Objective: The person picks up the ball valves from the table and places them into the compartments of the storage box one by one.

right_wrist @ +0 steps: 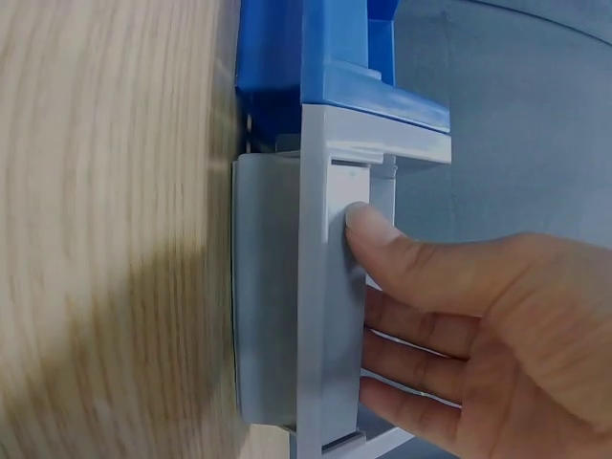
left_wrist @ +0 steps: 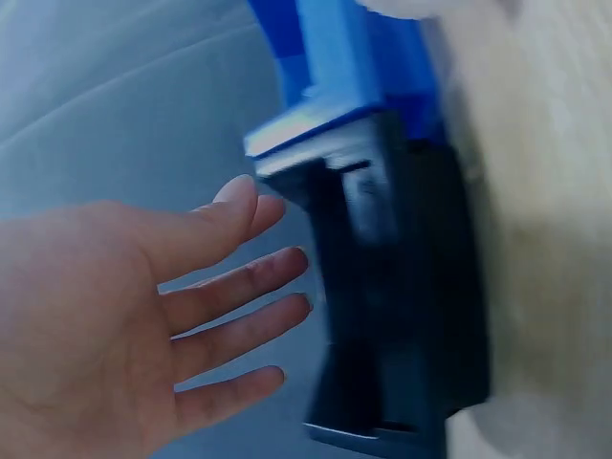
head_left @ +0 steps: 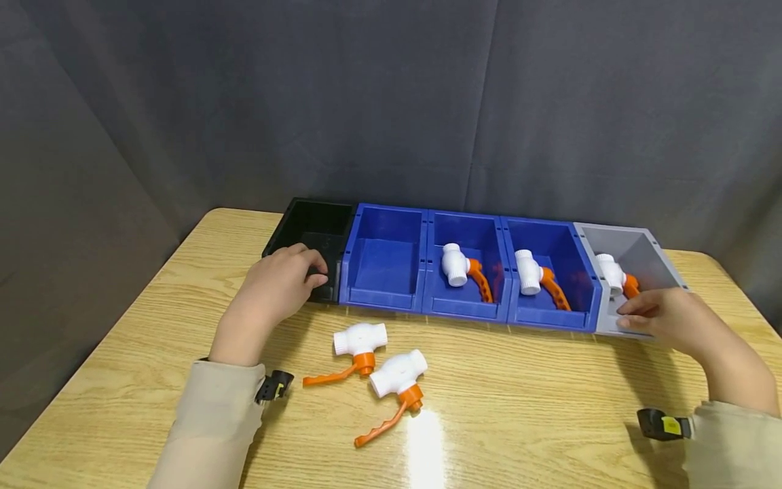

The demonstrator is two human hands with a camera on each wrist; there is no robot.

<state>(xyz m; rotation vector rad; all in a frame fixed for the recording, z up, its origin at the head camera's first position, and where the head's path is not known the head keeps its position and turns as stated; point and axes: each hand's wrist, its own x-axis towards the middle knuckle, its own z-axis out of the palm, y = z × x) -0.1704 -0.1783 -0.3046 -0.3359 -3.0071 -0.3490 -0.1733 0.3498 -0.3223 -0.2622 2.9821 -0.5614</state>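
Note:
My left hand (head_left: pixel 277 282) hovers at the front of the black bin (head_left: pixel 311 210), its fingers loosely bent and holding nothing. The left wrist view shows those fingers (left_wrist: pixel 239 279) spread apart beside the bin's rim. On the right, my right hand (head_left: pixel 668 316) reaches over the front of the grey bin (head_left: pixel 662 261); its thumb is by the low front wall in the right wrist view, with nothing visible in its grasp. A white ball valve (head_left: pixel 609 273) with an orange handle lies in that bin, just beyond the fingertips. Two more valves (head_left: pixel 360 338) (head_left: pixel 400 372) lie on the table near my left forearm.
Three blue bins (head_left: pixel 385 299) stand in a row between the black and grey ones. The middle one holds a valve (head_left: pixel 455 265), and the right one holds another valve (head_left: pixel 528 272). A dark curtain (head_left: pixel 391 102) hangs behind the wooden table (head_left: pixel 519 401).

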